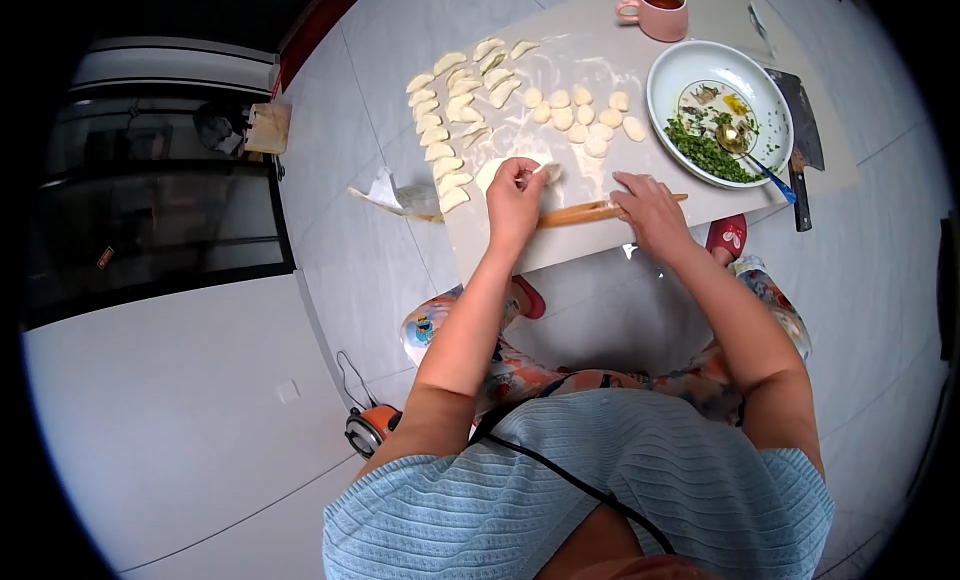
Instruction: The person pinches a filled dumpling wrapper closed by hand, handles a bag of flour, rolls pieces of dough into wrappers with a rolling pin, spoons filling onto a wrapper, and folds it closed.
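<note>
My left hand (513, 202) is closed, its thumb and fingers pinching a small pale piece of dough (549, 171). Just behind its fingers lies a flat white dough round (488, 173), partly covered by the hand. The fingers of my right hand (652, 212) are over the right part of a wooden rolling pin (580, 214), which lies near the table's front edge. Farther back sit several small flattened dough pieces (562, 118). Folded dumplings (433, 136) stand in rows along the left side.
A white bowl (775, 100) with chopped greens and a spoon (734, 140) stands at the right. Beside it lies a cleaver (799, 120), its handle past the table edge. A pink mug (662, 22) of dark liquid is at the back. The table (590, 248) has a pale covering.
</note>
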Demonstrator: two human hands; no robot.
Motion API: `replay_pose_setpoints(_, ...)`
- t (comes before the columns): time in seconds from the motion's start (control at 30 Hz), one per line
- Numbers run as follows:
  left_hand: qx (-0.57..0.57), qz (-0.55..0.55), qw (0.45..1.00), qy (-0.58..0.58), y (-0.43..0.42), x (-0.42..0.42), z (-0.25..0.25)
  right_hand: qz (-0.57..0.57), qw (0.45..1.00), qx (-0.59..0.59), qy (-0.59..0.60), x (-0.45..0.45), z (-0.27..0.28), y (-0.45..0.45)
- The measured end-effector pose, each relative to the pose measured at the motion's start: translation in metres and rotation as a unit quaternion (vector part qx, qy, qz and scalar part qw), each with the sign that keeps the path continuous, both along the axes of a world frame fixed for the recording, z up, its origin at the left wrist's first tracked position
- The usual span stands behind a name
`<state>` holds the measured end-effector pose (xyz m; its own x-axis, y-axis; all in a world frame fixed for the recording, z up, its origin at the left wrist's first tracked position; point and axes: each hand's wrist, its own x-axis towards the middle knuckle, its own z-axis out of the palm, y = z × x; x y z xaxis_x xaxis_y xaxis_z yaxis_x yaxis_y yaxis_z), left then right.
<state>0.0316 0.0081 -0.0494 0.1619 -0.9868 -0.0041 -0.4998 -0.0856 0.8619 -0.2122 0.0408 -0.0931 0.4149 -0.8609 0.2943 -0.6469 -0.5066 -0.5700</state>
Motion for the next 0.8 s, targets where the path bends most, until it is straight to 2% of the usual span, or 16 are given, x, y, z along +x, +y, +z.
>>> replay_pose_setpoints(0.07,-0.037,-0.005,0.999,0.005,0.009,-0.007,0.001,-0.018,1.000,-0.019,-0.004,0.001,-0.006,-0.009)
replay_pose_setpoints(0.17,-0.178,-0.062,0.979,-0.080,0.031,-0.019,-0.007,-0.068,0.998,-0.008,-0.004,0.002,-0.004,-0.020)
replay_pose_setpoints(0.27,-0.152,-0.149,0.968,-0.135,0.055,-0.022,-0.033,-0.109,0.992,0.059,-0.017,0.001,0.001,-0.025)
replay_pose_setpoints(0.4,-0.162,-0.123,0.963,-0.174,0.077,-0.005,-0.054,-0.106,0.993,0.036,-0.047,-0.008,0.006,-0.024)
replay_pose_setpoints(0.47,-0.207,-0.008,0.956,-0.207,0.082,0.009,-0.051,-0.084,0.995,0.021,-0.047,-0.014,0.017,-0.020)
replay_pose_setpoints(0.57,-0.188,-0.003,0.953,-0.238,0.079,0.014,-0.038,0.038,0.996,0.082,0.011,-0.019,0.027,-0.011)
replay_pose_setpoints(0.6,-0.179,-0.019,0.951,-0.253,0.075,0.012,-0.033,0.040,0.996,0.083,0.012,-0.017,0.025,-0.009)
replay_pose_setpoints(0.63,-0.112,-0.073,0.952,-0.276,0.074,0.010,-0.032,0.056,0.994,0.094,0.029,-0.015,0.022,-0.006)
replay_pose_setpoints(0.7,-0.078,-0.082,0.947,-0.300,0.073,0.006,-0.051,0.087,0.990,0.080,0.082,-0.012,0.011,-0.008)
replay_pose_setpoints(0.77,-0.047,-0.095,0.941,-0.323,0.057,0.005,-0.059,0.069,0.990,0.058,0.108,0.004,0.032,-0.017)
replay_pose_setpoints(0.8,-0.035,-0.058,0.938,-0.339,0.038,0.009,-0.060,0.052,0.989,0.040,0.132,0.009,0.040,-0.020)
